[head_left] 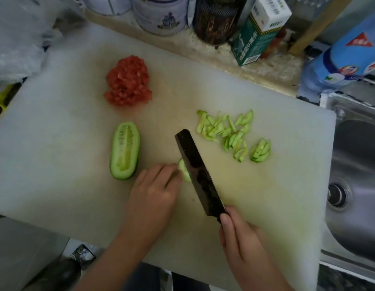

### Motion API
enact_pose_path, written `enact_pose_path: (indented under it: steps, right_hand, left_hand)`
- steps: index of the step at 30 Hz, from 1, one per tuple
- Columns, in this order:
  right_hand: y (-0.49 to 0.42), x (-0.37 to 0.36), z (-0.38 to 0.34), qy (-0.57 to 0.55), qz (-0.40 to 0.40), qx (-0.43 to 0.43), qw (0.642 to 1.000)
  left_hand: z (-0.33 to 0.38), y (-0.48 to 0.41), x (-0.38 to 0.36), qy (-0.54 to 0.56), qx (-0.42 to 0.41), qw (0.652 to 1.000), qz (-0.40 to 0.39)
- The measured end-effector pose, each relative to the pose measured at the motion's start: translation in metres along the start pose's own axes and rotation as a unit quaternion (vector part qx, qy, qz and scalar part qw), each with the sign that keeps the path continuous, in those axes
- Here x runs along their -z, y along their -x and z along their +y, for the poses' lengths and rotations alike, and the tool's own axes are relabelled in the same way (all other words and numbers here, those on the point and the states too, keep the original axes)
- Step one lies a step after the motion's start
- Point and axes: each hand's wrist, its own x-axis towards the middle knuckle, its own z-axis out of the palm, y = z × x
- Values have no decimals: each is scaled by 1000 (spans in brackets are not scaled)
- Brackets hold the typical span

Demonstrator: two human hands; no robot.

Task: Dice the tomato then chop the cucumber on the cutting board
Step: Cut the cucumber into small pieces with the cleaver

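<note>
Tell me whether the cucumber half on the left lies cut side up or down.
Cut side up: the cucumber half shows its pale seeded flesh.

You are in a home kitchen: a steel sink (354, 185) with its drain (337, 195) sits off the bench's (266, 68) right edge. A white cutting board (56, 164) covers the bench, and tins (161, 15), a dark jar (216, 19), a green carton (260, 32) and a blue bottle (348, 59) crowd its far edge.
</note>
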Motion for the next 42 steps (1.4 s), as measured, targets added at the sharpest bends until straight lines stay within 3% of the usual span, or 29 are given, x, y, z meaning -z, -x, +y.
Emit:
enact_pose_path:
  steps: [4,12,17,22,35,42]
  right_hand:
    - [0,-6,-6,12,15,11,1000]
    - [-29,-18,-30,157,29,19,987]
    - [-79,-25,-45,139,49,44,988]
    - [-49,-17,-37,59,48,30,997]
    - [-24,-29,-36,139,40,25,989]
    - [-78,-41,-53,146,83,31,985]
  left_hand:
    - [-6,-2,-1,3,-31,1000,4]
    - [-17,3,-6,12,-74,997,18]
    - [-20,2,-7,31,-76,996,32]
    - [-28,2,-7,55,-90,994,29]
    - [-28,-2,-4,80,-84,993,4]
    - [-29,-4,0,82,-88,993,-10]
